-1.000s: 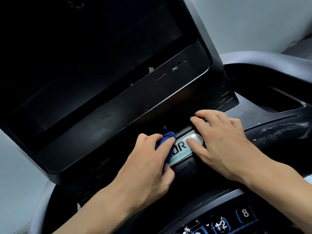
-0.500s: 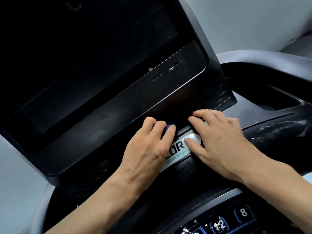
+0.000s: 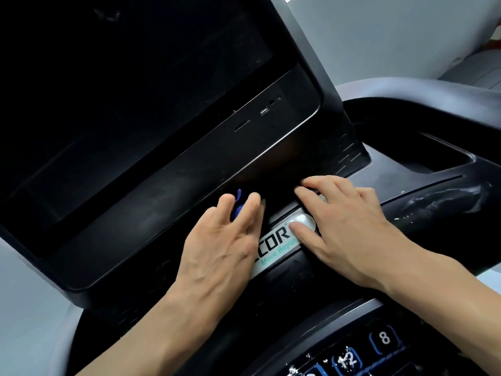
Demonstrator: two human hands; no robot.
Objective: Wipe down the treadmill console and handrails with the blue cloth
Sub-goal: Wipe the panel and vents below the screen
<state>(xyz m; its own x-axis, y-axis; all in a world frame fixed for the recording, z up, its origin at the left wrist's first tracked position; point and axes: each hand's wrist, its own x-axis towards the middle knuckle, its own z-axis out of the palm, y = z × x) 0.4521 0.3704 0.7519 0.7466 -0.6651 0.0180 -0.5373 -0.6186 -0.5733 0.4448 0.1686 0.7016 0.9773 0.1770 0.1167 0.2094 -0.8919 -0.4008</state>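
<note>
The treadmill console fills the view, a dark screen above a glossy black lower bezel. My left hand lies on that bezel with its fingers stretched forward. The blue cloth is held under those fingers, and only a small strip pokes out between two of them. My right hand rests flat beside it, fingers spread. Its thumb is on the silver logo strip and its fingertips touch the bezel's bottom edge.
A grey handrail curves across the upper right above a recessed black tray. A white smear marks the black surface at the right. Numbered keys sit at the bottom right. Pale walls lie behind.
My left hand slid forward and left up the bezel with the cloth, which is now mostly hidden under the fingers. The right hand stayed on the logo strip.
</note>
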